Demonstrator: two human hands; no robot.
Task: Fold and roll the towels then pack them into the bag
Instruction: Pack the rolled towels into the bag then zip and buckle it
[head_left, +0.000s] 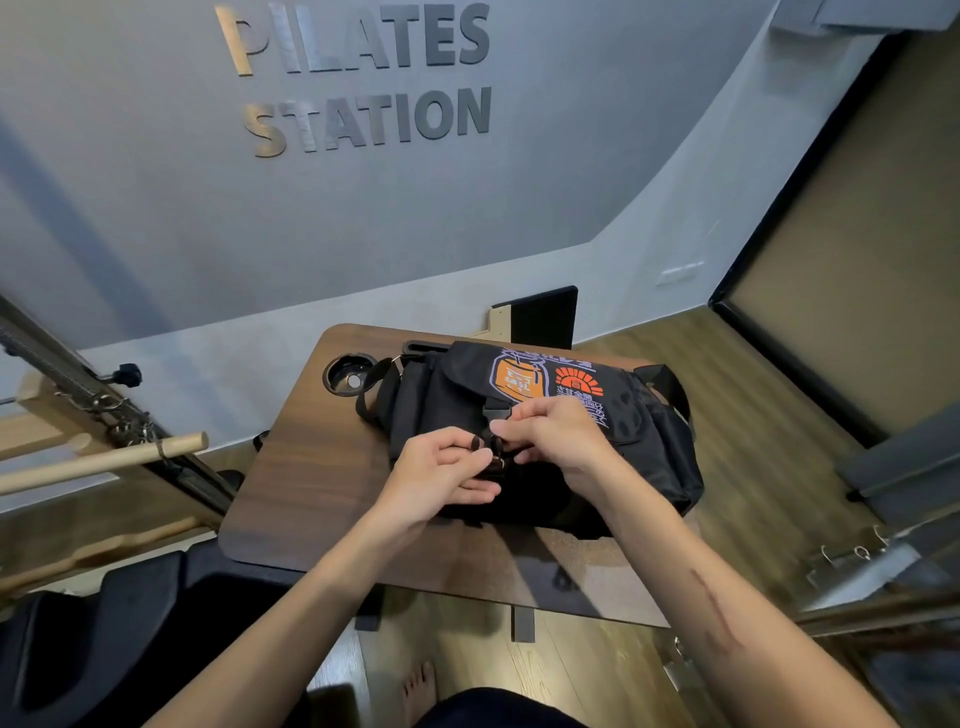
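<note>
1. Bottom centre of the frame: a bare foot (420, 687) stands on the wooden floor (571, 670) beneath the table edge.
2. Centre of the frame: the left hand (441, 470), fingers curled, pinches the lower part of the black buckle (496, 452) on the front of the bag.
3. Just right of it: the right hand (553, 434), fingers bent in a pinch, grips the upper part of the same buckle; the two hands nearly touch.
4. Behind the hands: the black bag (649, 452), its flap (545, 382) printed in orange and white, lies down over the front, on the dark wooden table (306, 467). No towel shows.
5. Centre left: a round cup recess (349, 374) sits in the tabletop, just beside the bag's strap.
6. Top of the frame: metal letters (363, 78) on the grey wall read "PILATES STATION".
</note>
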